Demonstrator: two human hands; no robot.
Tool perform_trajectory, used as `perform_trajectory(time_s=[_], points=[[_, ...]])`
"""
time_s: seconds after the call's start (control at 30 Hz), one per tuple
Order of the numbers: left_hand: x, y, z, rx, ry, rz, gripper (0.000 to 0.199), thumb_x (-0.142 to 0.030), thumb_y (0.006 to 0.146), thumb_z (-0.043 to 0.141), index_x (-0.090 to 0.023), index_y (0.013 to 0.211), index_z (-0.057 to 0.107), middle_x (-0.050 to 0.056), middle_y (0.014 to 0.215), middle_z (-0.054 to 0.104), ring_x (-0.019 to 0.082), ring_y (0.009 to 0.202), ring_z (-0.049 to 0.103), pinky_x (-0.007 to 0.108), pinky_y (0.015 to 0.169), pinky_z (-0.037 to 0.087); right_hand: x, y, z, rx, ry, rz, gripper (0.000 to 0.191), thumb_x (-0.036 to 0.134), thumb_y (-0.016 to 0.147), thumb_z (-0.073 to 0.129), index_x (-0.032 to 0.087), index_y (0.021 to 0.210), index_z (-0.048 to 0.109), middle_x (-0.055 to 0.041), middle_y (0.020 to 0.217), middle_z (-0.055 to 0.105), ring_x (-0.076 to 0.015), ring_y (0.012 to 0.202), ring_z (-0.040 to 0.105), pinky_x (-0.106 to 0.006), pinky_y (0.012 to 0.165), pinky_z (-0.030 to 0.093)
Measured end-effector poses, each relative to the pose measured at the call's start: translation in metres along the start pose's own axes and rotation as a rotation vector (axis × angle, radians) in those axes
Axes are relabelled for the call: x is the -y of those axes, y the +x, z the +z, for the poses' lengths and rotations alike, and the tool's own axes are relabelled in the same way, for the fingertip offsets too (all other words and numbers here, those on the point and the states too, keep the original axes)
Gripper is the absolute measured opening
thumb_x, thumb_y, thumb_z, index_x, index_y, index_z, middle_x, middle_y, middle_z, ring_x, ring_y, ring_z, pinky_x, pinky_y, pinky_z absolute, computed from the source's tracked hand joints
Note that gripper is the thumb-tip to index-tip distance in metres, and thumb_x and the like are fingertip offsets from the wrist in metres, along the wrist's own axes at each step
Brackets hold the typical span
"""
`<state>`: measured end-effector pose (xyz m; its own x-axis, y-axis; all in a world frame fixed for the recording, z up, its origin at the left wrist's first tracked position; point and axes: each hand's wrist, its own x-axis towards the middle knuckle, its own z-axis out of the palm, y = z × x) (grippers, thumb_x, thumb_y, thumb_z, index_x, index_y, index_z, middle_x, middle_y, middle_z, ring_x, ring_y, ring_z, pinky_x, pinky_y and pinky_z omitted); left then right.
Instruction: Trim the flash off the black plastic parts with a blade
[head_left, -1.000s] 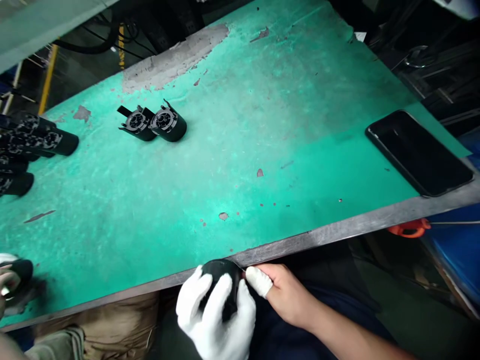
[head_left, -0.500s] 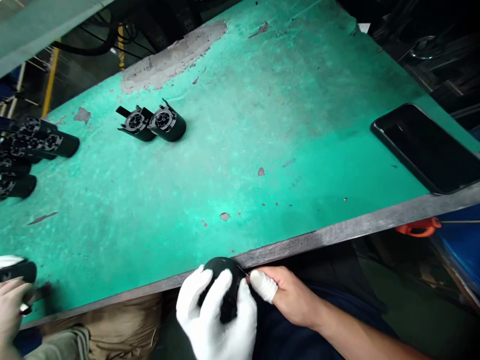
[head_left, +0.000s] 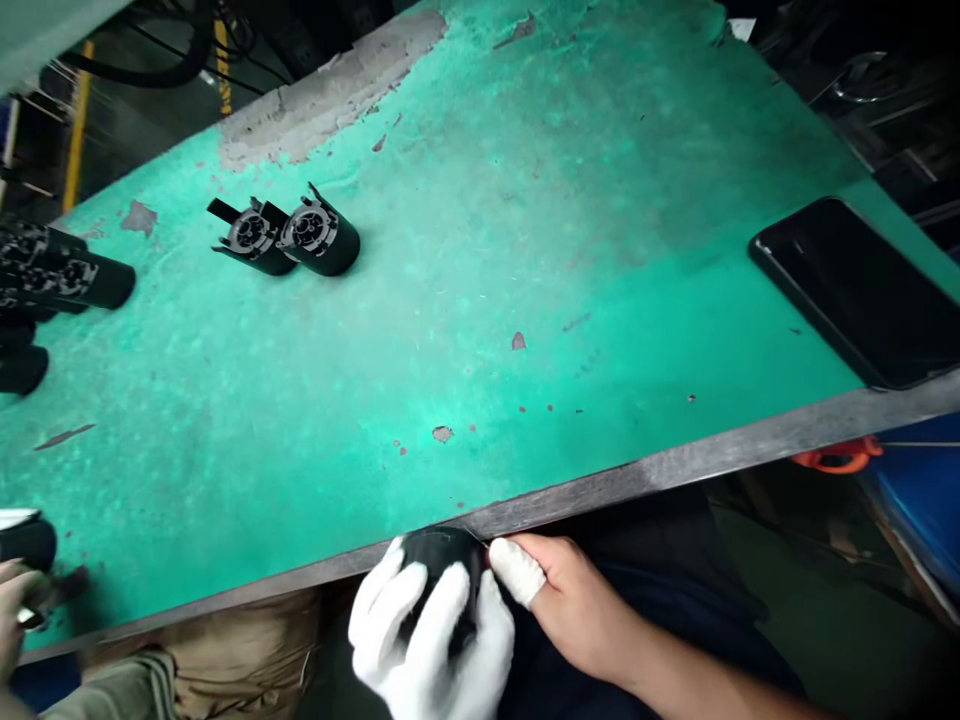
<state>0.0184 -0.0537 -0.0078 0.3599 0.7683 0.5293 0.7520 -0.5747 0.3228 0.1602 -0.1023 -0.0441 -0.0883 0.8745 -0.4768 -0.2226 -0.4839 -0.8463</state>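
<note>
My left hand [head_left: 431,640], in a white glove, has its fingers wrapped round a black rounded plastic housing [head_left: 442,550] at the table's front edge. My right hand [head_left: 559,590] is bare apart from a white cover on the thumb. Its thumb and forefinger are pinched on a thin blade-like tool [head_left: 480,541], whose fine tip meets the right rim of the housing. Most of that tool is hidden in the fingers, so its exact kind does not show. Gloved fingers cover the housing's lower part.
Two black cylindrical housings [head_left: 322,238] stand on the worn green table [head_left: 450,320]; several more [head_left: 105,280] cluster at the left. A black smartphone [head_left: 862,290] lies at the right. A co-worker's hand [head_left: 15,600] works on a dark part at lower left. An orange handle [head_left: 840,455] shows below the edge.
The view has shifted slightly, so the table's things sit further left. My left hand has tilted the housing a little and sits slightly lower; my right hand stays at its rim.
</note>
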Motion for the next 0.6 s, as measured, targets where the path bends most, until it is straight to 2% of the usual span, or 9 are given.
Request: perform_trajectory(time_s=[0.1,0.27,0.47,0.6], points=[[0.001,-0.005,-0.002,0.025,-0.009,-0.006,0.040,-0.003,0.058,0.086,-0.020,0.089,0.066,0.005,0.103,0.057,0.031,0.107,0.064,0.054,0.090,0.059,-0.001,-0.001,-0.005,-0.007,-0.052,-0.052,0.038,0.045,0.101,0.047,0.019,0.085,0.068,-0.0003,0.073,0.063,-0.0172,0.074,0.058,-0.028,0.069,0.043],[0.001,-0.009,-0.003,0.040,-0.022,0.001,0.042,-0.001,0.059,0.085,-0.022,0.091,0.067,0.005,0.103,0.057,0.030,0.109,0.064,0.053,0.093,0.058,0.004,0.000,-0.014,0.076,-0.184,-0.173,0.035,0.041,0.103,0.044,0.022,0.093,0.071,-0.0020,0.082,0.071,-0.0172,0.074,0.062,-0.029,0.071,0.044],[0.001,-0.009,-0.001,0.024,-0.017,0.019,0.043,-0.001,0.057,0.085,-0.022,0.089,0.066,0.004,0.101,0.056,0.030,0.109,0.064,0.053,0.092,0.059,0.006,0.008,-0.011,0.038,-0.157,-0.144,0.034,0.040,0.101,0.047,0.021,0.083,0.068,-0.0008,0.084,0.070,-0.0183,0.081,0.061,-0.029,0.076,0.044],[0.002,-0.009,-0.001,0.019,-0.019,0.031,0.042,0.000,0.056,0.085,-0.021,0.088,0.065,0.004,0.101,0.055,0.030,0.108,0.063,0.053,0.092,0.059,0.001,0.008,-0.009,0.038,-0.132,-0.098,0.042,0.046,0.101,0.045,0.019,0.075,0.062,0.0000,0.075,0.063,-0.0164,0.072,0.053,-0.029,0.068,0.041]])
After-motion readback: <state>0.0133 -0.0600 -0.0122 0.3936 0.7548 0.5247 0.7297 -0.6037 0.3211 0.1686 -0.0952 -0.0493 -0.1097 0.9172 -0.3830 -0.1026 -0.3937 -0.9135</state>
